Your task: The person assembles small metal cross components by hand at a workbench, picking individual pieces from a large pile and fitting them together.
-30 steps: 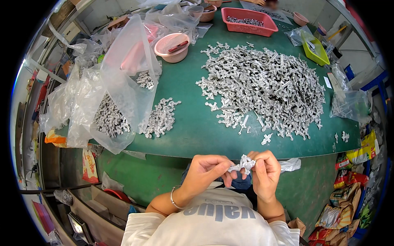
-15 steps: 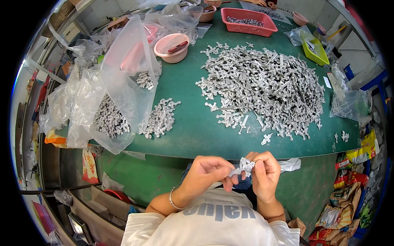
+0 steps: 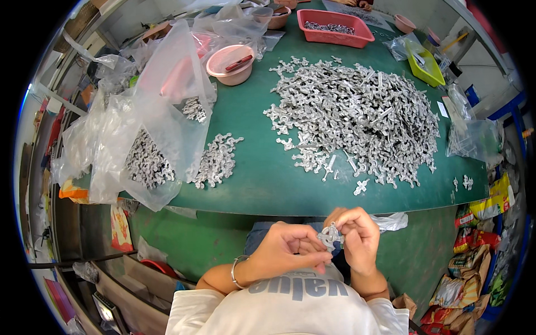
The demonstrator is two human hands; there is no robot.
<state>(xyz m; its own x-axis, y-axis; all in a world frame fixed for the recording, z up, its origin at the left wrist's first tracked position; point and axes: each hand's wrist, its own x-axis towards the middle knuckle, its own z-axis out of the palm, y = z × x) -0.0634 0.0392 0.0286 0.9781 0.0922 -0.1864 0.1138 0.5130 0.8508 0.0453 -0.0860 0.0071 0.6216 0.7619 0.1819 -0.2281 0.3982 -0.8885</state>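
Just off table (image 3: 251,192), my R hand (image 3: 360,241) pinches a piece (image 3: 329,237), prob. to steady it. L hand (image 3: 286,249) alongside, can't tell its grip. Pile (image 3: 357,120)'s near, prob. for reach.

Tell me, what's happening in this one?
Someone's right hand holds an ornate silvery metal piece just off the near edge of a green table. The left hand is close beside it; whether it grips too is unclear. A large heap of silvery metal pieces covers the table's middle right, with a smaller pile beside a translucent plastic bag.
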